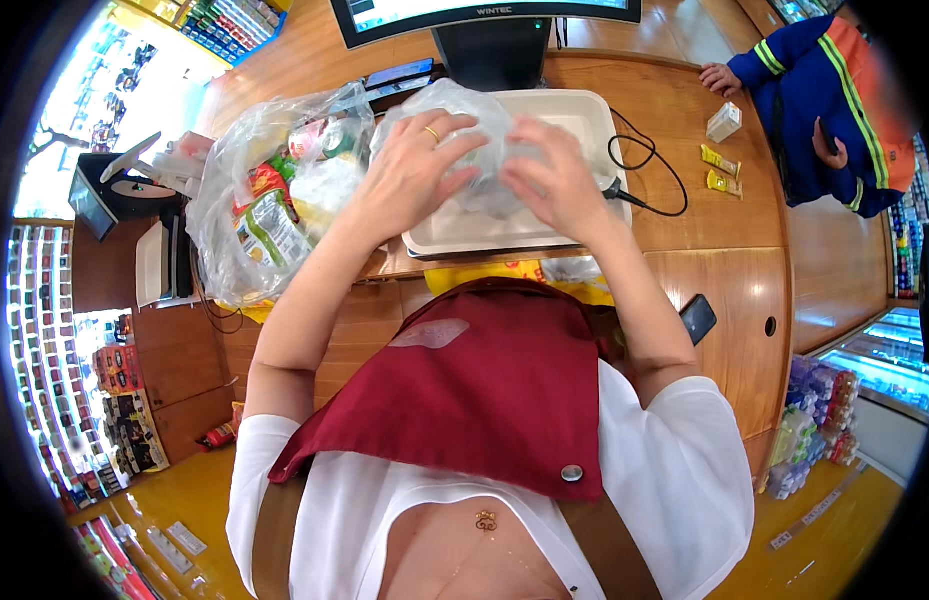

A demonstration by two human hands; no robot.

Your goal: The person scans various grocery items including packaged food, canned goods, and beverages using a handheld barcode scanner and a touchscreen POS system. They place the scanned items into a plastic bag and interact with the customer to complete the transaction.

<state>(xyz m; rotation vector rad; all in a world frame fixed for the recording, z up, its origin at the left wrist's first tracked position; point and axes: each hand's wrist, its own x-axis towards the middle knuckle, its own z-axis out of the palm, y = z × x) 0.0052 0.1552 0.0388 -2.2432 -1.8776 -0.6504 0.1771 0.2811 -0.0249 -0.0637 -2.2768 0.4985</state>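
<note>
My left hand [410,170] and my right hand [557,178] both grip a thin clear plastic bag [485,130] bunched over a white scale tray [585,125] on the wooden counter. The left hand wears a gold ring. What is inside the small bag is blurred. Just left of my left hand stands a larger clear plastic bag [270,195] filled with colourful packaged goods.
A dark monitor on a stand [490,35] rises behind the tray, with a black cable [650,185] looping right. A small white box [725,122] and yellow packets [723,170] lie near another person in a blue jacket [825,110]. A black phone [698,318] sits at the counter edge.
</note>
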